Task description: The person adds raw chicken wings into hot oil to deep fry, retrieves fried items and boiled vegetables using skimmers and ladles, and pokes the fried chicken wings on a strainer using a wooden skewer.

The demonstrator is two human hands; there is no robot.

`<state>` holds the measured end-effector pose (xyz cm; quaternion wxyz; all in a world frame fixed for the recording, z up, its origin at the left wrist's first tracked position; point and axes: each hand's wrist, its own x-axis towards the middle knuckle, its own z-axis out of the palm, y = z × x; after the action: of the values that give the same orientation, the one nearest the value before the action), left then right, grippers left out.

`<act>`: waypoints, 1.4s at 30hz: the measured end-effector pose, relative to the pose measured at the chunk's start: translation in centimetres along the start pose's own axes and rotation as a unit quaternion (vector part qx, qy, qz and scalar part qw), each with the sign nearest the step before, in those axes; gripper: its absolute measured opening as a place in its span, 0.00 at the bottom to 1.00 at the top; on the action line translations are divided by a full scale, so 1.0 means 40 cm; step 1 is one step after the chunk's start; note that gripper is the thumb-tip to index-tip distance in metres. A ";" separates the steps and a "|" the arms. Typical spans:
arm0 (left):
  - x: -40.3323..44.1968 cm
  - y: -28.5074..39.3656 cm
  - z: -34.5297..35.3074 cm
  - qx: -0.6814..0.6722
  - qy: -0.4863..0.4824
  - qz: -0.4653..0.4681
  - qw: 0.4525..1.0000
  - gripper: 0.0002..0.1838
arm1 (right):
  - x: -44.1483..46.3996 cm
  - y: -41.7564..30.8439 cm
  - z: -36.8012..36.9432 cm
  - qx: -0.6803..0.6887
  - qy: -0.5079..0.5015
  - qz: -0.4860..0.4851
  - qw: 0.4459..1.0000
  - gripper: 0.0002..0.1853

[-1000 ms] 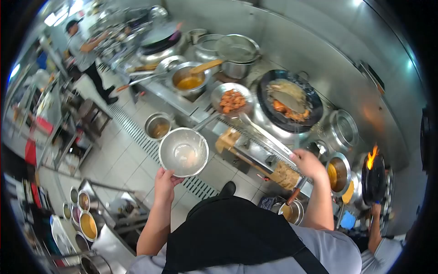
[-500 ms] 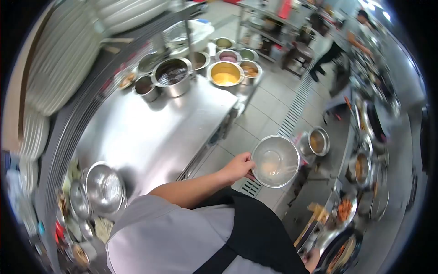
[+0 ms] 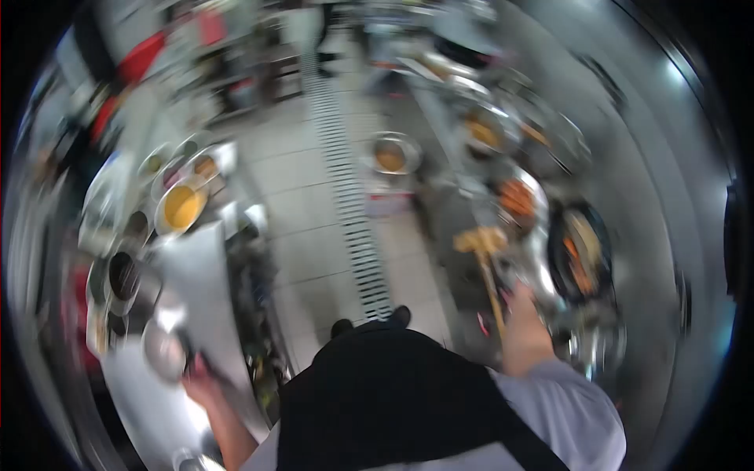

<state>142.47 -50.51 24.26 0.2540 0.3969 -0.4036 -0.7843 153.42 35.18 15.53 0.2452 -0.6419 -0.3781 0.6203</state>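
Note:
My left hand (image 3: 202, 380) is at the rim of a metal bowl (image 3: 163, 351), over the steel table (image 3: 149, 396) on the left; the view is blurred. On the right, my right hand (image 3: 518, 302) reaches to the stove edge, its fingers smeared by motion, so what it holds cannot be made out. Just beyond it lies a wok (image 3: 580, 251) with food in oil. A strainer of reddish fried pieces (image 3: 516, 198) sits further up the stove, and a wooden-handled tool (image 3: 491, 275) lies left of my right hand.
Pots, one with yellow liquid (image 3: 182, 206), stand at the far end of the left table. A pot (image 3: 390, 155) stands beside the stove. A pot of orange liquid (image 3: 483, 132) is on the stove. A floor drain (image 3: 353, 228) runs down the aisle. A person's legs (image 3: 324, 39) show far off.
The view has swung back toward the aisle. My left hand has carried the bowl from over the aisle to over the left table. My right hand remains at the stove side.

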 end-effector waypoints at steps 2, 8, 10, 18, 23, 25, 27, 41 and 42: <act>0.029 0.000 0.028 0.047 -0.006 -0.032 0.998 0.25 | -0.016 0.009 0.037 -0.041 0.026 -0.080 0.996 0.25; -0.033 -0.073 0.253 0.145 -0.152 -0.106 0.972 0.25 | -0.134 -0.077 0.137 -0.090 0.008 -0.074 0.993 0.13; -0.064 -0.100 0.341 0.180 -0.239 -0.117 0.947 0.23 | -0.159 -0.071 0.144 -0.035 0.000 -0.098 0.995 0.16; -0.153 -0.198 0.486 0.257 -0.386 -0.140 0.875 0.15 | -0.475 -0.307 -0.093 -0.546 0.332 -0.422 0.643 0.20; -0.178 -0.272 0.517 0.313 -0.406 -0.166 0.842 0.16 | -0.390 -0.281 -0.242 -0.558 0.299 -0.259 0.729 0.24; -0.184 -0.292 0.528 0.320 -0.415 -0.161 0.836 0.16 | -0.413 -0.299 -0.263 -0.587 0.217 -0.208 0.752 0.26; -0.181 -0.297 0.540 0.310 -0.427 -0.152 0.836 0.16 | -0.444 -0.336 -0.280 -0.585 0.206 -0.188 0.762 0.26; -0.233 -0.333 0.604 0.322 -0.471 -0.148 0.808 0.13 | -0.292 -0.316 -0.222 -0.530 0.225 -0.256 0.777 0.24; -0.239 -0.346 0.610 0.328 -0.491 -0.151 0.793 0.13 | -0.297 -0.330 -0.220 -0.521 0.214 -0.238 0.791 0.25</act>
<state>126.50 -25.56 25.47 -0.2457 0.0739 -0.6416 -0.7229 160.34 34.99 34.11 0.0887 -0.6784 -0.7227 0.0980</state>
